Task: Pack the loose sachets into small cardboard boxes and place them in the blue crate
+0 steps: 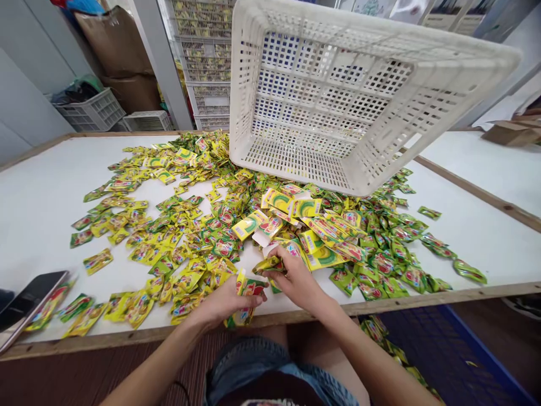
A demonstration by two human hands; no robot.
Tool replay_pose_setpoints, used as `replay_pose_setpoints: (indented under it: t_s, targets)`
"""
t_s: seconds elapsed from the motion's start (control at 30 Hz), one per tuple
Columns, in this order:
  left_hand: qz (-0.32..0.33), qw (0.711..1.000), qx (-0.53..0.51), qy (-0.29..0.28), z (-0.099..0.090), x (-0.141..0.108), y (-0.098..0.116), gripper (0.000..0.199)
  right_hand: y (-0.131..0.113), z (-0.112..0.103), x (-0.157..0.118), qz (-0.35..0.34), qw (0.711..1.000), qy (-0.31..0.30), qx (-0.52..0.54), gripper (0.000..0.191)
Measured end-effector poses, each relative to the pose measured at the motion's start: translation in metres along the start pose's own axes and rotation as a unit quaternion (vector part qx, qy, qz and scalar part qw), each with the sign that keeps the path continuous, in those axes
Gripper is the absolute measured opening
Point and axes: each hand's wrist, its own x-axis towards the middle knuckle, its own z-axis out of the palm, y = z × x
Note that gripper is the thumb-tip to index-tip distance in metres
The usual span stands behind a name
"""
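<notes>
Over the bench (38, 208), the left hand (222, 303) grips a carton (252, 287), the right hand (298, 280) a sachet (269, 264), with many loose packets (150, 254) seemingly left.

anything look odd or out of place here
The white crate stands tilted, its open side facing the camera rather than upward; what looks like a phone sits near the table edge at left, unlike the loose packets nearby.
</notes>
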Motion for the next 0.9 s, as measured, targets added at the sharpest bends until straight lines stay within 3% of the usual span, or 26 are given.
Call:
replay_pose_setpoints:
  t_s: [0.13, 0.3, 0.4, 0.5, 0.63, 0.73, 0.9]
  targets:
    - [0.022, 0.994, 0.086, 0.066, 0.007, 0.006, -0.001, 0.034, -0.001, -0.004, 0.01, -0.029, 0.992, -0.052, -0.111, 0.015]
    - [0.045, 0.991, 0.11, 0.069, 0.009, 0.014, -0.004, 0.037, -0.004, -0.001, 0.017, -0.082, 0.965, -0.091, -0.23, 0.013]
    - [0.056, 0.991, 0.1, 0.065, 0.009, 0.02, -0.006, 0.038, -0.008, -0.006, 0.017, -0.074, 0.964, -0.117, -0.225, 0.015]
    - [0.067, 0.994, 0.072, 0.052, 0.009, 0.023, -0.006, 0.039, -0.011, -0.018, 0.015, -0.066, 0.981, -0.144, -0.116, 0.027]
    - [0.049, 0.996, 0.062, 0.046, 0.01, 0.023, -0.005, 0.042, -0.011, -0.029, 0.014, -0.055, 0.991, -0.118, -0.036, 0.019]
    - [0.054, 0.995, 0.065, 0.058, 0.013, 0.025, -0.009, 0.044, -0.01, -0.025, 0.016, -0.074, 0.989, -0.092, -0.094, 0.009]
    - [0.091, 0.993, 0.048, 0.049, 0.018, 0.033, -0.021, 0.028, -0.01, -0.013, 0.017, -0.099, 0.97, -0.081, -0.209, 0.005]
